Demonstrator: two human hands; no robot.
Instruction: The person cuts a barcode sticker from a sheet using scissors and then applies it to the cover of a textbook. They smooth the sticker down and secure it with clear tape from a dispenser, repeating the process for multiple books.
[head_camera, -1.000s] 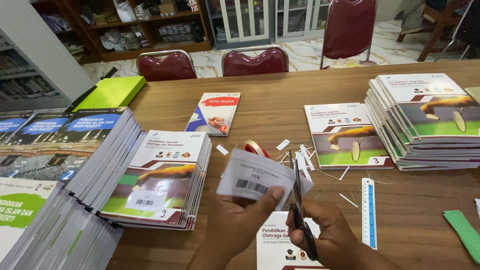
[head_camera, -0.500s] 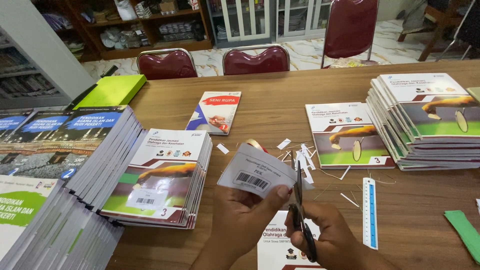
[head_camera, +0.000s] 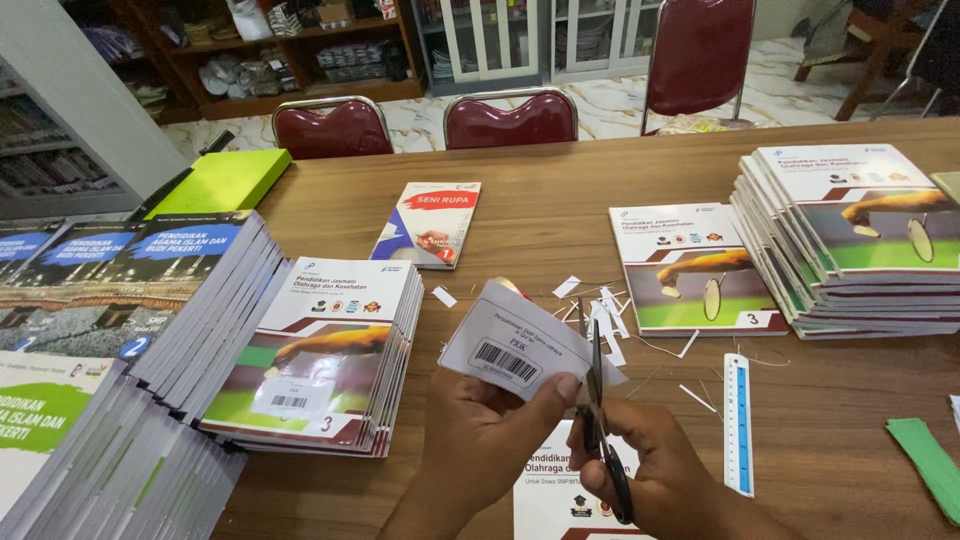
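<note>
In the head view, low in the middle, the left hand (head_camera: 490, 440) pinches a thin white paper label (head_camera: 520, 345) with black stripes. The right hand (head_camera: 655, 470) has its grip closed round black scissors (head_camera: 598, 420), whose blades touch the label's right edge. Small white paper scraps (head_camera: 600, 305) lie on the smooth brown wooden tabletop (head_camera: 560, 215), between flat, shiny book stacks (head_camera: 320, 360).

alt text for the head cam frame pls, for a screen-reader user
The left hand holds a white barcode label while the right hand cuts its edge with scissors over a wooden table. Stacks of textbooks sit left and right, with paper scraps and a blue ruler nearby.
</note>
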